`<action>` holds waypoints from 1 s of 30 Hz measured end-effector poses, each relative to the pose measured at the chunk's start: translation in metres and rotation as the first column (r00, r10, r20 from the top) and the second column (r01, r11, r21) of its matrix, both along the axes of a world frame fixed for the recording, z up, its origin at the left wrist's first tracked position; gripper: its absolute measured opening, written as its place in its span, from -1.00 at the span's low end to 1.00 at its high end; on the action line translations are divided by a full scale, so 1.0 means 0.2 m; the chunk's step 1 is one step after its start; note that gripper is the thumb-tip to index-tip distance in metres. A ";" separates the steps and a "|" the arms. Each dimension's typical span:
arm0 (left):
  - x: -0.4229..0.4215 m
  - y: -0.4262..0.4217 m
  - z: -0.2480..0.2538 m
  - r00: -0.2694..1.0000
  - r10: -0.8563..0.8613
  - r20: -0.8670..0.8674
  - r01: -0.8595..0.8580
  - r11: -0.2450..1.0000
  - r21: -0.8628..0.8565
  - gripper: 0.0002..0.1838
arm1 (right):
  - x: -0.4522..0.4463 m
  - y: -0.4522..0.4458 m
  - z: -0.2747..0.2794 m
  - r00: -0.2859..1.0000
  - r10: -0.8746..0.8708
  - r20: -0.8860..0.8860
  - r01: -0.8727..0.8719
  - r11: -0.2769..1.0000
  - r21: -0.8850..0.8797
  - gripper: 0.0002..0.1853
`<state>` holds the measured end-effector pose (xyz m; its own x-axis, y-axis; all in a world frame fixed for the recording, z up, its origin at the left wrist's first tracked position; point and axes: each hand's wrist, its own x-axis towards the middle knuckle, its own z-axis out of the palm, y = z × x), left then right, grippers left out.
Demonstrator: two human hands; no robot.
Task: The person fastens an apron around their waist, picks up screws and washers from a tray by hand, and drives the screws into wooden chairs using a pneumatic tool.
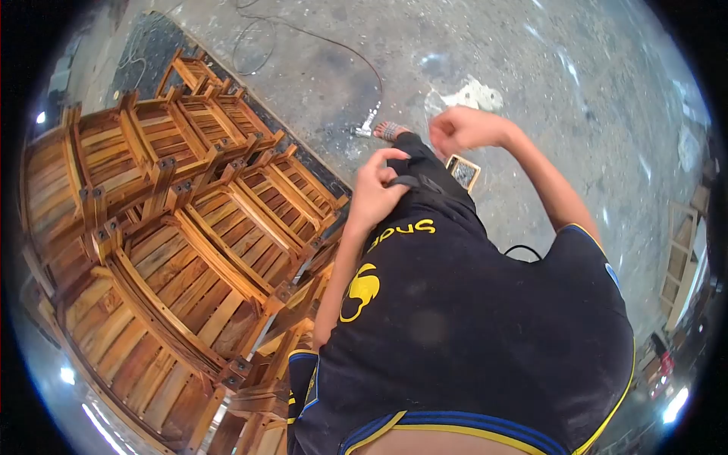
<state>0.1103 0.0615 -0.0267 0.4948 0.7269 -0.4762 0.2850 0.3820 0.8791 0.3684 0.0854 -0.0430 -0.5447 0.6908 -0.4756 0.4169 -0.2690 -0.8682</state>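
My left hand (373, 186) is at my lap on the left, its fingers bent and closed on a fold of dark cloth (409, 182) at the front of my clothes. My right hand (464, 129) hovers to the right of my leg, thumb and fingers curled together. Whatever it may hold is hidden. Just below it, a small wooden box (474, 176) with dark small pieces inside is partly covered by my trouser leg. Beyond my foot in a sandal (390, 130) lies a silvery air tool (366, 129) joined to a hose.
Slatted wooden furniture pieces (167, 273) stand in stacked rows along my left. A thin hose (334, 39) curves over the speckled concrete floor (546, 91). White material (478, 95) lies beyond my right hand. Wooden frames (679, 254) stand at the far right.
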 end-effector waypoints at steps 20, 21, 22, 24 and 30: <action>0.07 0.02 0.07 0.899 0.361 0.248 -0.354 0.932 -0.074 -0.52 | -0.15 -0.45 0.17 0.870 -0.416 -0.266 0.352 0.900 -0.256 -0.81; 0.08 0.03 0.07 0.896 0.365 0.252 -0.361 0.930 -0.066 -0.52 | -0.14 -0.43 0.15 0.917 -0.309 -0.253 0.267 0.945 -0.187 -0.84; 0.09 0.04 0.06 0.894 0.362 0.263 -0.343 0.932 -0.115 -0.51 | -0.13 -0.41 0.14 0.951 -0.204 -0.231 0.180 0.976 -0.120 -0.85; 0.09 0.05 0.07 0.902 0.345 0.260 -0.310 0.936 -0.166 -0.48 | -0.12 -0.40 0.17 0.932 -0.263 -0.249 0.198 0.946 -0.257 -0.86; 0.05 0.11 0.08 0.959 0.165 0.232 -0.113 0.968 -0.222 -0.48 | -0.15 -0.40 0.21 0.713 -0.625 -0.319 0.361 0.716 -0.598 -0.82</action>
<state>0.1197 0.0831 -0.0104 0.5167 0.6967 -0.4976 0.0000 0.5812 0.8137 0.3390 0.0059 -0.0005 -0.4250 0.6874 -0.5890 -0.3225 -0.7230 -0.6110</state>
